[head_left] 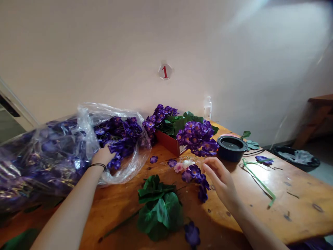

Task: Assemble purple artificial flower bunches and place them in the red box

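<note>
My left hand [103, 155] reaches into the mouth of a clear plastic bag [84, 128], touching the purple artificial flowers [118, 147] inside. Petals hide its fingers, so its grip does not show. Over the table's middle, my right hand [218, 173] is empty, its fingers apart and slightly bent. Just left of it lie loose purple flower heads [199, 177], beside small pink and white blossoms [182, 166]. A bunch of green artificial leaves [161, 210] with a stem rests on the table between my arms. Nearer me is a single purple flower [191, 234].
A red box [168, 142] holds purple flowers and leaves against the wall. To its right stand a dark round pot [232, 148] and a white bottle [207, 108]. Green stems [260, 182] lie on the wooden table [293, 208]. A black bin [296, 159] is beyond its right edge.
</note>
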A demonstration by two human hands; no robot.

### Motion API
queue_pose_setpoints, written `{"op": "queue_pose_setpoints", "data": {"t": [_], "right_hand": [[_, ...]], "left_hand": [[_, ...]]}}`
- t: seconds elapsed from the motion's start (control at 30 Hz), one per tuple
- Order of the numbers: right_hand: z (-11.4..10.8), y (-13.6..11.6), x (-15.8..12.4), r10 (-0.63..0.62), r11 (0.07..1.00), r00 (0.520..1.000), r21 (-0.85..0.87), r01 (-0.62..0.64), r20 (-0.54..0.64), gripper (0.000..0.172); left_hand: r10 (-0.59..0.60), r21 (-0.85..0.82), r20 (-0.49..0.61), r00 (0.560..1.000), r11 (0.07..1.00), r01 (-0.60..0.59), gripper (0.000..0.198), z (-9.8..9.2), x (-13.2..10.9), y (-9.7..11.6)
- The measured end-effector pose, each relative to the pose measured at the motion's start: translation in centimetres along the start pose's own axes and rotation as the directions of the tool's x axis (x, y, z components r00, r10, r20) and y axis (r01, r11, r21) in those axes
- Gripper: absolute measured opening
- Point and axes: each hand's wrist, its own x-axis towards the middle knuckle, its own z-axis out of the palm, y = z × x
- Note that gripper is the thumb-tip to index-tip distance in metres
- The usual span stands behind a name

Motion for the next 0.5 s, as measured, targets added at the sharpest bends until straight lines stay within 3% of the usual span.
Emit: {"op": "queue_pose_setpoints", "data": {"t": [0.1,0.23,0.37,0.5], "right_hand": [[0.0,0.0,-0.1,0.009,1.000,1.000,-0.023,-0.009,0.010,0.017],[0.1,0.1,-0.1,0.014,1.000,1.000,-0.026,-0.014,0.021,0.017],[0.1,0.4,-0.1,0.021,1.000,0.998,-0.022,-0.020,0.052,0.017],[0.1,0.5,-0.2,0.031,0.998,0.997,-0.065,-0.026,0.072,0.019]], "left_hand": [[0.055,0.034,0.045,0.997,0.998,-0.057,0.051,0.0,-0.1,3.6],[0.026,0.159,0.035,0.999,0.987,-0.031,0.063,-0.9,-1.3,7.1],[-0.013,0.238,0.100,0.995,0.971,-0.012,0.050,-1.8,-1.8,6.8],[0.037,0.106,0.215,0.976,0.992,-0.061,0.017,-1.3,-2.0,5.2]]}}
